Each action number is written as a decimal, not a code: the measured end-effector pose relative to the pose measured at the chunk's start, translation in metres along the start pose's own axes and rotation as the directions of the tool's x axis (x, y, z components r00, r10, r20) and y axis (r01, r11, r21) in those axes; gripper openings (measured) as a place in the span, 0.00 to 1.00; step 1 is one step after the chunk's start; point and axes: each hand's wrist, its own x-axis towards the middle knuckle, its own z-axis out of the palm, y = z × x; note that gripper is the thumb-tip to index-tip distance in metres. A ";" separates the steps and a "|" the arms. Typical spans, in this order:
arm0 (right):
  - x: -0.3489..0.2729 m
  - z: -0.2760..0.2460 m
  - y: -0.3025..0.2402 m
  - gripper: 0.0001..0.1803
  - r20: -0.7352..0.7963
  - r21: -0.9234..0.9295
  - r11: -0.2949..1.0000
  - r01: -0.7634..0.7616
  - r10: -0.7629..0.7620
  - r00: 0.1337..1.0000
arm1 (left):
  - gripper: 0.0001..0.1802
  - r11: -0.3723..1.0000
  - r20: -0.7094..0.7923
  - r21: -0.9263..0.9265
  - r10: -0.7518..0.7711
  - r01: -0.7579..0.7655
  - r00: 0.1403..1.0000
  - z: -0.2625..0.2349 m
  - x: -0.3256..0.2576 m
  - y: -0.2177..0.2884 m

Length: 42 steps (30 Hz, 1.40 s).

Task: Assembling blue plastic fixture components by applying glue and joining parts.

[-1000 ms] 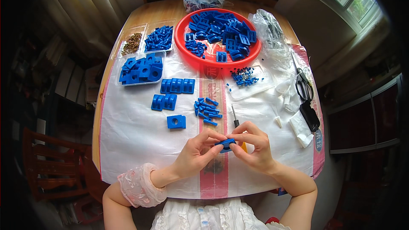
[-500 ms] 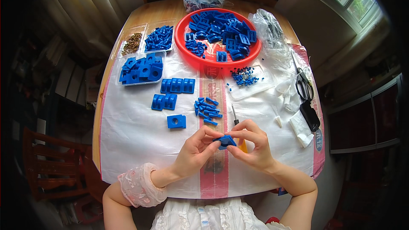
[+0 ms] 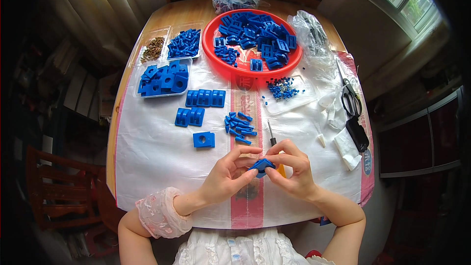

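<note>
Near the front of the table, a small blue plastic part [image 3: 264,168] is held up between both hands, tilted with a corner pointing away from me. My right hand [image 3: 295,171] pinches it between thumb and fingers. On its other side, the thumb of my left hand [image 3: 226,174] presses against the part, while the index finger is lifted off it. Beneath my right hand lies a screwdriver [image 3: 273,141], its yellow handle partly covered. Beyond my hands sit a pile of small blue wedge-like pieces [image 3: 239,126] and a blue square piece with a round hole [image 3: 202,140].
Several blue curved parts [image 3: 206,98] stand in rows. At the back are a red basin [image 3: 208,59] of blue parts, a clear tub [image 3: 164,94] of holed squares and brown screws [image 3: 153,49]. Small blue bits [image 3: 284,89], scissors [image 3: 350,100] and plastic bags [image 3: 314,39] lie right.
The blue part has turned and tilted in my fingers and shifted slightly right. My left index finger has lifted away from it. The things on the table have stayed put.
</note>
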 end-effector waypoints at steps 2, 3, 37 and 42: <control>0.001 -0.001 -0.001 0.12 -0.003 0.004 1.000 0.026 -0.026 1.000 | 0.25 1.000 0.039 -0.008 -0.004 0.004 0.999 0.000 0.001 0.000; 0.001 -0.002 -0.001 0.12 -0.004 0.006 0.999 0.039 -0.039 0.999 | 0.26 1.000 0.059 -0.012 -0.006 0.007 0.998 -0.001 0.001 0.000; 0.005 -0.003 0.002 0.10 0.002 -0.005 0.999 -0.035 0.035 0.999 | 0.14 0.998 0.005 -0.010 -0.062 0.062 0.998 -0.002 -0.002 0.000; 0.005 -0.003 0.000 0.12 0.011 0.024 0.997 -0.069 0.069 0.998 | 0.12 0.997 -0.026 -0.045 0.067 -0.068 0.997 -0.003 0.000 -0.006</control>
